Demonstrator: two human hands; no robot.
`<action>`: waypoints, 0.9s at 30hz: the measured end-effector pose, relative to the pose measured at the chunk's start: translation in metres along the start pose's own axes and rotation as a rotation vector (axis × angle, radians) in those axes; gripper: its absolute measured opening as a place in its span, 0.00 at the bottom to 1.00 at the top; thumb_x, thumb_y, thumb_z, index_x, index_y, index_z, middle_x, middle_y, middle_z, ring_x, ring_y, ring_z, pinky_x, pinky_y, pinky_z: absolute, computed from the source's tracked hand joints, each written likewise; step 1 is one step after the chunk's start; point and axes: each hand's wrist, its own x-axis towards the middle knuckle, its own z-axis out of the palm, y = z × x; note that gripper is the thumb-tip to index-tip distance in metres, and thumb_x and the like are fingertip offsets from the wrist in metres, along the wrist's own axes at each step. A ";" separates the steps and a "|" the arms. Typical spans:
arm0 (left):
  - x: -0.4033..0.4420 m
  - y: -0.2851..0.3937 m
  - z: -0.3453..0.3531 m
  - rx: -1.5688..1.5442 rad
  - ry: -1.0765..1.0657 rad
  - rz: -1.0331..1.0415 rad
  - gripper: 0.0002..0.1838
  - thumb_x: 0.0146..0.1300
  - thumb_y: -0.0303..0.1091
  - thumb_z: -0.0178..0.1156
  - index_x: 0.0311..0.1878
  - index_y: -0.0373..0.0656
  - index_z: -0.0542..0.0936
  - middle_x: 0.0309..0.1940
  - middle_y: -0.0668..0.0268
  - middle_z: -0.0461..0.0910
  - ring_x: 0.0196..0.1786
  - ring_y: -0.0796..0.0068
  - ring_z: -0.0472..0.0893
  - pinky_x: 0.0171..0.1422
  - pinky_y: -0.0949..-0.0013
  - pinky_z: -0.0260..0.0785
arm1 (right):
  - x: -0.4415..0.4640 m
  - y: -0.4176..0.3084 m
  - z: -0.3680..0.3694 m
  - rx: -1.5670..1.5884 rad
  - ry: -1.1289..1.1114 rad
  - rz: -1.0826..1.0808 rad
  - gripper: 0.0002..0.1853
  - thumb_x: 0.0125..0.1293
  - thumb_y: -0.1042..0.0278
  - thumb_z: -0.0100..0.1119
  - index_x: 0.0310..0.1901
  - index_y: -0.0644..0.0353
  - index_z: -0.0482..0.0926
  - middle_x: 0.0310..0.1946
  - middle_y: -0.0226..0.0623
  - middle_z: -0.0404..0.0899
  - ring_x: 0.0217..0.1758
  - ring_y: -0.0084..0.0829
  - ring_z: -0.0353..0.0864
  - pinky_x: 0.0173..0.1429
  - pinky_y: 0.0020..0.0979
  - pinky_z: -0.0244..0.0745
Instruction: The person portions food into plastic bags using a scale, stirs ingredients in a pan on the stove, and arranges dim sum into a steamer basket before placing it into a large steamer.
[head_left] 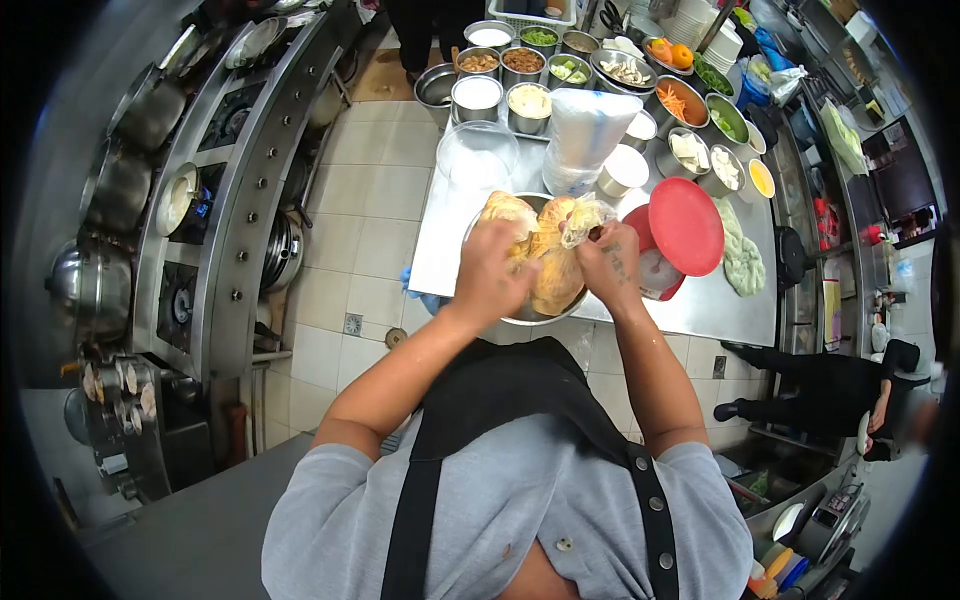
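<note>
A metal bowl (573, 311) at the table's front edge holds several yellow-orange bundles (556, 285) in clear plastic. My right hand (610, 262) is closed on the gathered plastic at the top of one bundle. Beside the bundles on the left is my left hand (495, 275), blurred by motion, so its grip cannot be made out. Behind the bowl stands a tall stack of clear plastic (590, 135). A red scale (660, 270) with a round red pan (686, 227) is right of the bowl.
Metal containers of chopped ingredients (523, 65) fill the table's back. A clear round tub (478, 155) sits at left, a green cloth (740, 255) at right. A stove (235, 180) runs along the left; a person (830, 395) stands at right, another at the top.
</note>
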 end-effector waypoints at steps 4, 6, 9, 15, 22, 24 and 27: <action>0.003 0.021 0.032 0.083 -0.289 -0.165 0.18 0.52 0.37 0.65 0.41 0.34 0.77 0.39 0.50 0.77 0.46 0.49 0.75 0.51 0.52 0.67 | -0.007 0.020 0.008 -0.318 -0.062 -0.063 0.12 0.56 0.68 0.59 0.30 0.73 0.79 0.22 0.54 0.79 0.25 0.45 0.82 0.32 0.38 0.74; 0.000 0.003 0.050 0.096 -0.272 -0.202 0.16 0.52 0.37 0.65 0.39 0.34 0.78 0.37 0.50 0.78 0.44 0.48 0.76 0.50 0.52 0.68 | -0.008 0.036 0.002 -0.382 -0.271 -0.030 0.11 0.56 0.70 0.59 0.36 0.71 0.79 0.28 0.55 0.80 0.31 0.48 0.82 0.38 0.38 0.76; -0.011 -0.016 0.071 0.090 -0.206 -0.182 0.16 0.52 0.36 0.65 0.39 0.33 0.78 0.34 0.51 0.80 0.42 0.48 0.77 0.49 0.52 0.69 | -0.015 0.014 -0.015 -0.137 -0.371 0.025 0.16 0.57 0.73 0.61 0.47 0.66 0.77 0.37 0.49 0.82 0.42 0.46 0.81 0.48 0.39 0.75; -0.004 -0.011 0.072 -0.116 -0.110 -0.368 0.15 0.59 0.35 0.62 0.43 0.32 0.78 0.31 0.50 0.81 0.34 0.53 0.81 0.39 0.59 0.71 | 0.008 0.027 -0.042 -0.317 -0.330 -0.380 0.22 0.58 0.74 0.63 0.56 0.59 0.74 0.55 0.42 0.72 0.60 0.40 0.70 0.61 0.36 0.68; 0.038 0.028 0.029 -0.391 -0.348 -0.474 0.16 0.58 0.39 0.59 0.33 0.31 0.75 0.26 0.46 0.76 0.28 0.54 0.77 0.34 0.56 0.66 | 0.017 -0.012 -0.066 -0.328 -0.458 -0.441 0.24 0.60 0.62 0.63 0.59 0.57 0.73 0.59 0.42 0.69 0.64 0.44 0.66 0.69 0.38 0.60; 0.048 0.040 0.019 -0.349 -0.237 -0.356 0.16 0.58 0.40 0.57 0.28 0.33 0.73 0.23 0.46 0.73 0.26 0.54 0.75 0.33 0.56 0.64 | 0.013 -0.025 -0.068 -0.281 -0.510 -0.407 0.24 0.61 0.59 0.62 0.58 0.56 0.74 0.59 0.42 0.70 0.64 0.44 0.67 0.68 0.38 0.61; 0.066 0.044 0.017 -0.238 -0.175 -0.342 0.17 0.58 0.39 0.57 0.22 0.34 0.70 0.20 0.51 0.71 0.22 0.70 0.71 0.29 0.64 0.62 | 0.018 -0.027 -0.062 -0.174 -0.551 -0.381 0.24 0.61 0.55 0.62 0.56 0.56 0.76 0.57 0.43 0.71 0.63 0.44 0.68 0.66 0.39 0.62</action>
